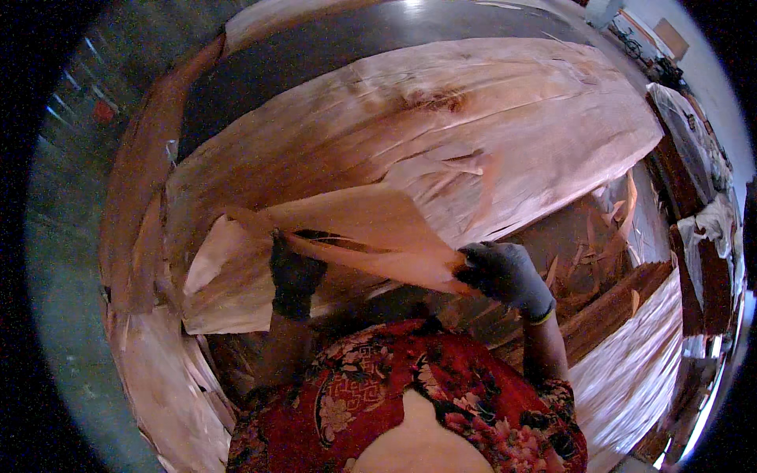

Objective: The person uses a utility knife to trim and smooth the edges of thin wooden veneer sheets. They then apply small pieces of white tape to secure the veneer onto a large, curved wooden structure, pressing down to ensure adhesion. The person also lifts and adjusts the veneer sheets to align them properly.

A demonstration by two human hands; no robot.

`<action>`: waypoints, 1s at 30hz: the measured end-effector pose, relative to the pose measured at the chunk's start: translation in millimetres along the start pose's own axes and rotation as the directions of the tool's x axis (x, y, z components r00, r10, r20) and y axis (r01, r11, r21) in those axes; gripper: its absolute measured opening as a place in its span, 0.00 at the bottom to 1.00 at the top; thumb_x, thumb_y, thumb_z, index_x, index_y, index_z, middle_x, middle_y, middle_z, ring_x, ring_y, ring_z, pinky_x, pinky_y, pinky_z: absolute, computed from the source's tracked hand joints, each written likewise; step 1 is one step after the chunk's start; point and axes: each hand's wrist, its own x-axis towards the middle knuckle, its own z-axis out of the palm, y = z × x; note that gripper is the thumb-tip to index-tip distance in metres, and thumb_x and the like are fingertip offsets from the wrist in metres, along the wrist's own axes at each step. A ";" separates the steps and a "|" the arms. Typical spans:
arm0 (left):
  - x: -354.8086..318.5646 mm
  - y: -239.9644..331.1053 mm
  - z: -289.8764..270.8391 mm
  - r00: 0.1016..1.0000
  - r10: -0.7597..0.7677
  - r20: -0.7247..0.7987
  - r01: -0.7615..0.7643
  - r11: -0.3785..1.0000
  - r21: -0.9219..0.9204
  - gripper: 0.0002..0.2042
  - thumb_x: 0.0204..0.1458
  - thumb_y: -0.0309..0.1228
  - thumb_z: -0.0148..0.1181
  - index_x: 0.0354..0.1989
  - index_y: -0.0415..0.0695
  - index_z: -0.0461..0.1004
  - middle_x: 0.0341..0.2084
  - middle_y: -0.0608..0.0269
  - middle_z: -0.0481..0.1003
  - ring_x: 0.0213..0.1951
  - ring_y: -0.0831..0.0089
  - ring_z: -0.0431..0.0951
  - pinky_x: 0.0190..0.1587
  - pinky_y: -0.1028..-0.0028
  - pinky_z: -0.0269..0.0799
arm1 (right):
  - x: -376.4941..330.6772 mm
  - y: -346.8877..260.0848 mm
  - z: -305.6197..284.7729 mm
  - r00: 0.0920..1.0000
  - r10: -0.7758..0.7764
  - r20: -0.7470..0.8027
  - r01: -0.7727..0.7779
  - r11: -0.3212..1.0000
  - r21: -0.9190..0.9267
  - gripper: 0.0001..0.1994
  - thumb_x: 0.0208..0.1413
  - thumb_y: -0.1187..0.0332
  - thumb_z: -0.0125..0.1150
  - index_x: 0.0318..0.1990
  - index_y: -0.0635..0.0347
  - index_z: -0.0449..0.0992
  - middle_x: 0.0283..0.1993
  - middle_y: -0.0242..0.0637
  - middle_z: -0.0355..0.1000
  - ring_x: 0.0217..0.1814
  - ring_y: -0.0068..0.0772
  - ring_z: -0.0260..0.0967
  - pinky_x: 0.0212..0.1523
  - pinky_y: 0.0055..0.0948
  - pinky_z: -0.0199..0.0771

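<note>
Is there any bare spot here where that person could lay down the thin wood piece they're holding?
Bare room: the dark surface beyond the big veneer sheet, and that sheet's flat top. Crowded: scraps right of the right hand; stacked sheets left of the left hand.

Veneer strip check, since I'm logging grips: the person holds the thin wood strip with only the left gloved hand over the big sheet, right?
Not quite: the head view shows both gloved hands holding it, left hand and right hand, gripping the thin wood strip over the big sheet.
</note>
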 end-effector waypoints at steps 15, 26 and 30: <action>141.9 -66.7 -21.1 0.994 0.079 0.077 -0.086 0.992 0.089 0.19 0.56 0.33 0.50 0.54 0.35 0.63 0.51 0.44 0.67 0.55 0.53 0.65 0.60 0.60 0.56 | 94.5 135.3 -97.7 0.999 0.009 0.038 0.005 0.935 -0.354 0.12 0.48 0.59 0.61 0.36 0.56 0.74 0.28 0.45 0.73 0.29 0.49 0.72 0.26 0.38 0.71; 195.8 -154.8 -53.7 0.888 0.006 -0.460 0.212 0.883 0.420 0.14 0.58 0.34 0.50 0.46 0.38 0.70 0.42 0.58 0.73 0.43 0.70 0.74 0.47 0.71 0.71 | 160.1 320.1 -74.7 0.936 0.302 0.181 -0.324 0.940 0.109 0.29 0.38 0.55 0.70 0.48 0.62 0.72 0.39 0.46 0.75 0.37 0.43 0.75 0.39 0.37 0.74; 169.7 -166.5 -34.4 0.971 0.208 -0.121 0.144 -0.104 0.984 0.13 0.55 0.35 0.51 0.43 0.39 0.72 0.36 0.58 0.76 0.38 0.67 0.75 0.44 0.71 0.70 | 176.5 300.2 -47.5 0.974 0.103 0.203 -0.127 0.986 0.109 0.35 0.38 0.59 0.71 0.54 0.64 0.64 0.40 0.49 0.74 0.39 0.42 0.74 0.38 0.36 0.73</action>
